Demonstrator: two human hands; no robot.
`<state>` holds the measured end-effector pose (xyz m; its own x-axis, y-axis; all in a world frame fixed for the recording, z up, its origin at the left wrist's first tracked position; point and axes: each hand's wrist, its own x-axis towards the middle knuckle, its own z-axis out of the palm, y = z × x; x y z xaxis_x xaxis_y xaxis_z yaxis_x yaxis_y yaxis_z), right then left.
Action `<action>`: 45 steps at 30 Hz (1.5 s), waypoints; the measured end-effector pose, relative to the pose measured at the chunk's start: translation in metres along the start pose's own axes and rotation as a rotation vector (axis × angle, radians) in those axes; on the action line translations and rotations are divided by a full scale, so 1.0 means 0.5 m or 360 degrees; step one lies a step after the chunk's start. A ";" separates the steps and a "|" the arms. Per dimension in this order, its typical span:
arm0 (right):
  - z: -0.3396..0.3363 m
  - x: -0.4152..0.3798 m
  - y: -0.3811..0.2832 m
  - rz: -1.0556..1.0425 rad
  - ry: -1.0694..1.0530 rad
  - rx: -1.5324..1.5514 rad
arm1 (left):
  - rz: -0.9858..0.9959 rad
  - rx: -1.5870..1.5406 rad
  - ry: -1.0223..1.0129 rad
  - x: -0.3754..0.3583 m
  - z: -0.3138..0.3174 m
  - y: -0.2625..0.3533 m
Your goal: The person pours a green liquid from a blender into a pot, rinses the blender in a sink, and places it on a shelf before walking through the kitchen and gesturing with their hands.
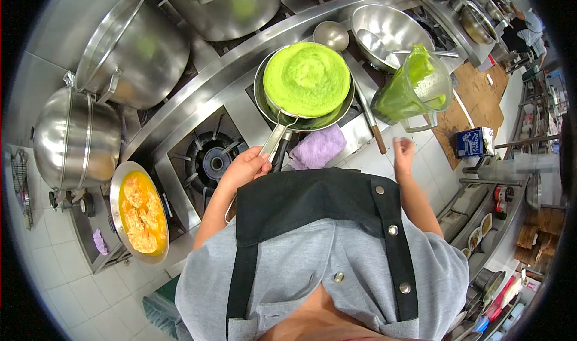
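Observation:
My left hand (249,163) is wrapped round the metal handle of a strainer. Bright green puree (308,79) fills the strainer's bowl, hiding any mesh. Underneath is a wider steel pan (259,94), whose black handle runs beside the strainer's. My right hand (404,153) hangs at the right with nothing in it, its fingers loosely apart and slightly blurred. Nearest to it stands a clear blender jug (436,88) coated with green puree. Between pan and jug lies a ladle (330,36) with a wooden-ended handle. A folded purple cloth (318,147) lies in front of the pan.
A gas burner (214,159) is left of the pan. Further left stand a dish of orange food in yellow liquid (142,211) and a lidded steel pot (78,139). Large stockpots (138,55) line the back. A steel bowl (390,31) sits behind the jug. Another person (529,31) is far right.

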<state>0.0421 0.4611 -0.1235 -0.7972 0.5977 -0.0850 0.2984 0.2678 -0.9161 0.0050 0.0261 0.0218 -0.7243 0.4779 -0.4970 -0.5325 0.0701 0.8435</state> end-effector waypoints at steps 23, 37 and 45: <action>0.117 0.032 0.061 0.0168 -0.0391 -0.0346 | -0.0036 -0.0130 0.0046 0.004 -0.005 -0.022; -0.039 0.072 -0.001 0.0252 0.0196 0.0430 | 0.0025 -0.0114 -0.0054 0.008 -0.012 -0.024; -0.106 0.132 -0.114 -0.0092 0.0500 0.0999 | 0.0048 -0.0034 -0.0045 0.008 -0.011 -0.021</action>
<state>0.0000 0.5253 -0.0563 -0.5853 0.8108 0.0014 -0.1746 -0.1243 -0.9768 0.0054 0.0223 0.0097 -0.7274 0.5043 -0.4653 -0.5202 0.0370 0.8533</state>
